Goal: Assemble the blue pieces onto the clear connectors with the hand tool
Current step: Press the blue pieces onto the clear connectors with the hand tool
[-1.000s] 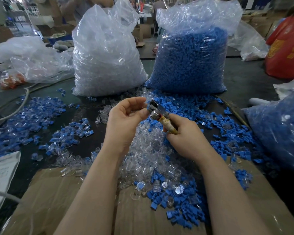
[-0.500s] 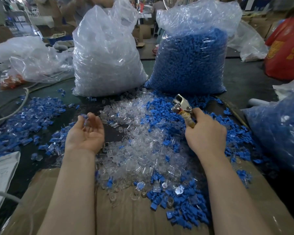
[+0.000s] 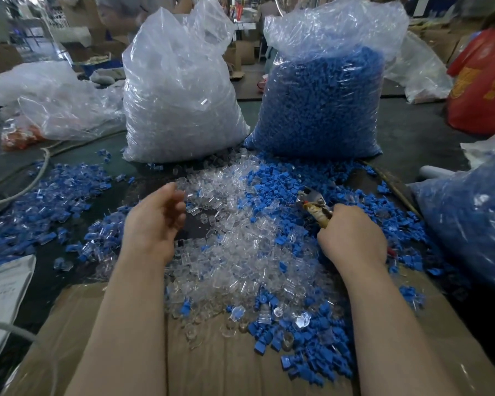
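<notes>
Right hand [image 3: 352, 238] grips the hand tool [image 3: 315, 205], fingers curled round its wrapped handle; the metal head points up and away, over the blue pieces [image 3: 280, 190]. Left hand [image 3: 155, 221] hovers above the near-left edge of the pile of clear connectors [image 3: 240, 247], fingers loosely curled, holding nothing visible; fingertips blurred. The clear pile lies between the two hands, with blue pieces mixed through it and heaped at its far right and near side.

Writing: a white sheet [image 3: 3, 292] at the left edge carries print too small to read. A red bag [image 3: 483, 84] at far right shows yellow characters, not legible.

Edges: cardboard [image 3: 97, 338] lies under the forearms. Two tall bags stand behind the pile, one of clear parts [image 3: 180, 90], one of blue parts [image 3: 323, 101], touching at the base. A third blue-filled bag [image 3: 469, 218] crowds the right side. Dark table [image 3: 412, 132] shows behind the bags.
</notes>
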### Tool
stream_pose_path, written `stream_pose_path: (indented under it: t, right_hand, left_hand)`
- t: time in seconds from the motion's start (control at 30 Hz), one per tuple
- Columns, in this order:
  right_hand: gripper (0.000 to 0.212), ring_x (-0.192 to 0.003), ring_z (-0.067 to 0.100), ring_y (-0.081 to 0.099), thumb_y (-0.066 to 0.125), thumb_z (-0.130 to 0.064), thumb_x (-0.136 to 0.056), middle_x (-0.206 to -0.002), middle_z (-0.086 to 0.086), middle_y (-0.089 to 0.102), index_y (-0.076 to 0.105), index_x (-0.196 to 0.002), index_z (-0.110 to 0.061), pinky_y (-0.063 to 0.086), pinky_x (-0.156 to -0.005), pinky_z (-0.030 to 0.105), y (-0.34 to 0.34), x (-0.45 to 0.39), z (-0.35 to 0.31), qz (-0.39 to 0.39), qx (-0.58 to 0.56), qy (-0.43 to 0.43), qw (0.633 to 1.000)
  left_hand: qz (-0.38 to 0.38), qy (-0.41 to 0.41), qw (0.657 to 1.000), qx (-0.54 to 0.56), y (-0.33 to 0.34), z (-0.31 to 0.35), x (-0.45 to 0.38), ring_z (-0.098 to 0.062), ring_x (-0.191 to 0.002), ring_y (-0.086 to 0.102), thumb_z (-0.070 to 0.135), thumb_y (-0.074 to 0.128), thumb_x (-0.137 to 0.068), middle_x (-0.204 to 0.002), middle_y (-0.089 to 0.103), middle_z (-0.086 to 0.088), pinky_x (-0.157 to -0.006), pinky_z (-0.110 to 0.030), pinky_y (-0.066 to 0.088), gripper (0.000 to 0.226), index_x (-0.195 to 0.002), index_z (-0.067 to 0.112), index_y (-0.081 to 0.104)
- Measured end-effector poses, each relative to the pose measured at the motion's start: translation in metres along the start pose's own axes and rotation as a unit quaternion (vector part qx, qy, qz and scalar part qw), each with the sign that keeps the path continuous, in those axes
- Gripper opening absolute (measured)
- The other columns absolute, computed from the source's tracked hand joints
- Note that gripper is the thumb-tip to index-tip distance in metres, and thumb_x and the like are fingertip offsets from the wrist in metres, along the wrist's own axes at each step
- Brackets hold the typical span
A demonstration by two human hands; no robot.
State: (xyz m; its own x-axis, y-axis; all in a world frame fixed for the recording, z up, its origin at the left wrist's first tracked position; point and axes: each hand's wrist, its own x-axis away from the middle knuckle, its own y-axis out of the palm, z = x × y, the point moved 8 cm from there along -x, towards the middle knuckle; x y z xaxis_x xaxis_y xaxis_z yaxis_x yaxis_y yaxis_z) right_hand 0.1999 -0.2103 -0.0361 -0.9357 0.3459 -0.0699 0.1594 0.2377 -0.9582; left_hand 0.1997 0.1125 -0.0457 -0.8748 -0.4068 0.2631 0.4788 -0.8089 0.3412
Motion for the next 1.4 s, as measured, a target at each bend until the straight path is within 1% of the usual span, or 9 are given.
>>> stream_pose_path:
  t: [0.1, 0.2, 0.37, 0.6, 0.77, 0.87, 0.97, 1.13, 1.4]
  right_hand:
    - [0.016, -0.069, 0.026, 0.045, 0.061, -0.023, -0.088, -0.099, 0.007, 0.056, 0.047, -0.092, -0.02, 0.036, -0.06, 0.033, -0.001, 0.001, -0.003, 0.006, 0.006, -0.017, 1.0]
    - [0.016, -0.07, 0.026, 0.046, 0.062, -0.023, -0.088, -0.092, 0.005, 0.054, 0.047, -0.091, -0.019, 0.035, -0.059, 0.033, -0.001, 0.0, -0.005, 0.012, 0.014, -0.019, 1.0]
    - [0.016, -0.063, 0.024, 0.043, 0.063, -0.023, -0.088, -0.082, 0.004, 0.051, 0.049, -0.086, -0.017, 0.034, -0.057, 0.032, -0.002, 0.0, -0.005, 0.013, 0.007, -0.013, 1.0]
    - [0.014, -0.059, 0.021, 0.037, 0.061, -0.021, -0.087, -0.066, -0.002, 0.039, 0.048, -0.085, -0.017, 0.029, -0.054, 0.032, -0.006, -0.003, -0.004, 0.06, -0.053, -0.015, 0.997]
    - [0.008, -0.076, 0.026, 0.055, 0.062, -0.028, -0.091, -0.083, 0.002, 0.063, 0.062, -0.091, -0.02, 0.044, -0.064, 0.037, -0.005, -0.007, -0.013, 0.036, -0.231, -0.042, 0.971]
    - [0.01, -0.07, 0.003, 0.059, 0.063, -0.019, -0.092, -0.08, -0.01, 0.065, 0.067, -0.09, -0.028, 0.048, -0.062, 0.028, -0.011, -0.005, -0.021, 0.025, -0.385, -0.087, 0.918]
    - [0.02, -0.058, -0.008, 0.054, 0.065, -0.012, -0.092, -0.072, -0.014, 0.063, 0.066, -0.086, -0.031, 0.041, -0.053, 0.008, -0.02, 0.005, -0.036, 0.018, -0.48, -0.15, 0.864]
    - [0.024, -0.074, -0.004, 0.061, 0.07, -0.009, -0.088, -0.078, -0.022, 0.066, 0.062, -0.085, -0.031, 0.051, -0.072, 0.011, -0.03, 0.015, -0.054, 0.031, -0.557, -0.21, 0.803]
    - [0.024, -0.075, -0.002, 0.061, 0.071, -0.007, -0.088, -0.079, -0.025, 0.063, 0.058, -0.086, -0.028, 0.052, -0.072, 0.015, -0.036, 0.022, -0.06, 0.045, -0.551, -0.244, 0.796]
  left_hand:
    - [-0.029, 0.101, 0.951, -0.291, 0.022, 0.005, 0.01, -0.01, -0.075, 0.062, 0.017, 0.067, -0.091, -0.086, 0.071, 0.006, -0.064, -0.022, 0.049, 0.007, -0.093, 0.023, 0.069]
    - [-0.029, 0.164, 0.841, -0.514, 0.034, 0.0, 0.015, -0.019, -0.085, 0.064, 0.013, 0.061, -0.092, -0.104, 0.065, 0.003, -0.076, -0.035, 0.054, 0.023, -0.109, 0.027, 0.067]
    - [-0.057, 0.179, 0.751, -0.633, 0.04, -0.012, 0.01, -0.026, -0.102, 0.057, 0.009, 0.058, -0.093, -0.122, 0.05, -0.006, -0.09, -0.038, 0.049, 0.036, -0.124, 0.028, 0.065]
    - [-0.012, 0.203, 0.771, -0.603, 0.034, -0.005, 0.011, -0.022, -0.095, 0.059, 0.023, 0.073, -0.087, -0.11, 0.061, -0.005, -0.083, -0.033, 0.047, 0.007, -0.094, 0.024, 0.072]
    - [-0.057, 0.175, 0.921, -0.342, 0.039, 0.003, 0.014, -0.014, -0.075, 0.067, 0.019, 0.075, -0.086, -0.084, 0.072, 0.002, -0.066, -0.026, 0.056, 0.008, -0.092, 0.021, 0.07]
    - [-0.138, 0.108, 0.965, -0.195, 0.06, -0.005, 0.022, -0.012, -0.074, 0.067, 0.009, 0.073, -0.086, -0.08, 0.073, 0.0, -0.065, -0.019, 0.054, 0.013, -0.097, 0.014, 0.07]
    - [-0.209, 0.07, 0.969, -0.111, 0.079, -0.011, 0.033, -0.015, -0.081, 0.07, 0.004, 0.069, -0.087, -0.085, 0.074, -0.004, -0.073, -0.023, 0.057, 0.016, -0.102, 0.008, 0.067]
    - [-0.265, 0.056, 0.959, -0.079, 0.097, -0.016, 0.048, -0.015, -0.084, 0.072, 0.002, 0.067, -0.085, -0.093, 0.076, -0.009, -0.076, -0.024, 0.058, 0.02, -0.105, 0.006, 0.066]
    - [-0.288, 0.065, 0.948, -0.116, 0.103, -0.018, 0.054, -0.014, -0.079, 0.072, 0.003, 0.063, -0.09, -0.089, 0.076, -0.008, -0.075, -0.023, 0.057, 0.015, -0.104, 0.007, 0.067]
